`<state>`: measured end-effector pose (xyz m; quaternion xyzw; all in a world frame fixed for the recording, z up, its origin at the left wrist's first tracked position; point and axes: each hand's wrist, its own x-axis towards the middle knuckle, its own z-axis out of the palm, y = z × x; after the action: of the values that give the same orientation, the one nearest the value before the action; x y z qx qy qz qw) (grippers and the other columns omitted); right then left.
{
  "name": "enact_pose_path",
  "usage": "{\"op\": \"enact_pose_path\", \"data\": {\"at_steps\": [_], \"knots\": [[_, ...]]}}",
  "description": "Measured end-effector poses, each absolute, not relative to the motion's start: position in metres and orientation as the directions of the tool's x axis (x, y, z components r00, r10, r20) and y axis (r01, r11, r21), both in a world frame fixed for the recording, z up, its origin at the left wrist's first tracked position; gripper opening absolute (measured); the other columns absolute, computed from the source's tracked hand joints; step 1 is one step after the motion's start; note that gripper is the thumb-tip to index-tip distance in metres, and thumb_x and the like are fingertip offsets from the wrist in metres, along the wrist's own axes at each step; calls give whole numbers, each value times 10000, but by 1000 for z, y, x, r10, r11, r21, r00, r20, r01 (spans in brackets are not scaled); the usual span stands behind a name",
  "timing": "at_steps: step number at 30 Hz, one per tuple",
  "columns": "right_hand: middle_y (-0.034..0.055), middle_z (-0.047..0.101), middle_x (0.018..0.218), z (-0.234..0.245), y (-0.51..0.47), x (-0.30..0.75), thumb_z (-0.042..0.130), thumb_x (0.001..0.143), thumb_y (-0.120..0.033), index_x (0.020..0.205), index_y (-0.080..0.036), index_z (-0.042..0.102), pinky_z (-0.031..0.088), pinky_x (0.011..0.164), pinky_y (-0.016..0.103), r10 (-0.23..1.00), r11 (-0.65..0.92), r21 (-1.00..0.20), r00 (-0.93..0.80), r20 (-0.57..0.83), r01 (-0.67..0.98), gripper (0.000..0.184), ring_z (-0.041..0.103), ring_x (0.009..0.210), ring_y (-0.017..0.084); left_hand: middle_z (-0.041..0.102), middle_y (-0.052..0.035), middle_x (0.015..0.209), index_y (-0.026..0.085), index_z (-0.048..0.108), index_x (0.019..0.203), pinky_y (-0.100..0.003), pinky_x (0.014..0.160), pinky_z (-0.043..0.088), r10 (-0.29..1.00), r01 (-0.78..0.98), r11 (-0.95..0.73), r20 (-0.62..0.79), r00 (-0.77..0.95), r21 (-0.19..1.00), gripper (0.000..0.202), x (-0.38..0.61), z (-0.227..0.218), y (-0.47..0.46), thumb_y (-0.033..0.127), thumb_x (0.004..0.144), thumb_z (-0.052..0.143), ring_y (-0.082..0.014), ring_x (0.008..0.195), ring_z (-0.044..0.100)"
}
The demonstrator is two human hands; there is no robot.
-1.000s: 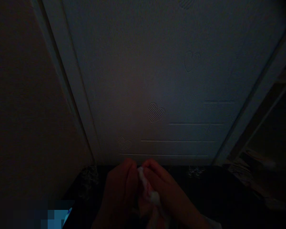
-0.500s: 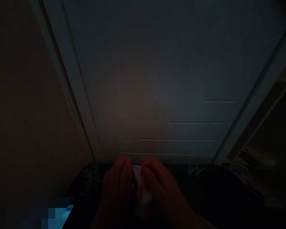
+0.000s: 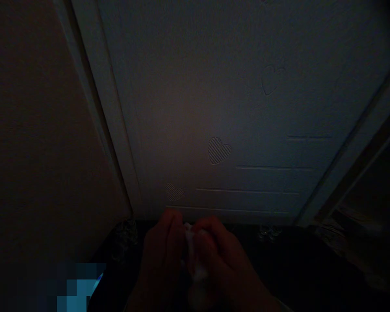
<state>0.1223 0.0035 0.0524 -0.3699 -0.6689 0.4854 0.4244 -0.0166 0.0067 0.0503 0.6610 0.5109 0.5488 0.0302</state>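
The scene is very dark. Low in the view, my left hand (image 3: 160, 255) and my right hand (image 3: 217, 264) press close together around a crumpled wad of white soft material (image 3: 192, 247), perhaps tissue or cloth. Its upper end shows between my fingers, and a paler bit shows lower down by my right hand. Most of the wad is hidden by my fingers. Below my hands, the picture is too dark to make out detail.
A white door (image 3: 247, 117) with embossed hearts rises ahead, between a door frame and a brown wall (image 3: 45, 130). Along its foot runs a dark surface (image 3: 286, 247) holding small glassy objects (image 3: 269, 232). A blurred blue patch (image 3: 78, 292) sits at bottom left.
My hands have closed in further around the white wad, so less of it shows. The door and frame have drifted slightly right in the view.
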Motion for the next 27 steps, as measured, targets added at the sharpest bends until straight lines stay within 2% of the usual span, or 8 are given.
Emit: {"op": "enact_pose_path", "data": {"at_steps": [3,6,11,14,17,21,27], "knots": [[8,620,831,61,-3,128,566,893,-391,1029,-222,593,441,639,267,912,214,-967,-384,146,141,219,571,723,163,501,45,504,260,477,639,-222,409,425,681,659,-504,726,-93,558,301,-16,54,4,256,933,408,-142,436,486],[23,650,948,69,-9,133,607,842,-340,1065,-234,612,460,720,297,899,193,-967,-425,107,164,247,602,847,199,533,33,530,274,512,663,-237,434,457,657,694,-497,748,-90,521,292,-17,55,-1,310,936,414,-161,481,526],[46,672,1131,71,-13,139,610,828,-333,1170,-255,620,461,879,362,895,176,-960,-442,63,220,351,624,1020,251,602,18,597,278,567,721,-248,484,505,691,683,-467,714,-114,562,286,-18,55,-5,328,948,401,-173,547,584],[69,677,1160,68,-11,140,597,833,-278,1187,-227,610,452,923,369,870,236,-942,-484,95,239,358,620,1077,260,536,36,517,273,534,661,-231,426,457,748,637,-468,659,-84,613,354,-15,55,-4,297,968,360,-154,468,532],[79,690,1092,64,-8,139,573,832,-248,1117,-200,614,458,879,360,860,274,-918,-500,101,286,292,632,1014,251,543,39,526,265,522,652,-230,443,460,771,624,-469,634,-55,625,343,-13,53,-2,288,961,373,-146,469,544],[51,677,868,61,-7,135,519,856,-304,937,-195,592,447,688,314,864,306,-889,-493,108,341,154,620,785,212,594,24,578,261,560,691,-235,498,493,773,634,-455,631,-67,625,323,-10,50,-5,299,959,384,-157,533,599],[23,650,766,63,-12,136,522,841,-359,900,-205,586,368,594,276,903,280,-887,-415,112,368,177,569,663,168,658,-6,668,255,647,790,-245,538,531,770,656,-440,634,-75,613,296,-20,30,-7,350,962,426,-171,603,630]]}}
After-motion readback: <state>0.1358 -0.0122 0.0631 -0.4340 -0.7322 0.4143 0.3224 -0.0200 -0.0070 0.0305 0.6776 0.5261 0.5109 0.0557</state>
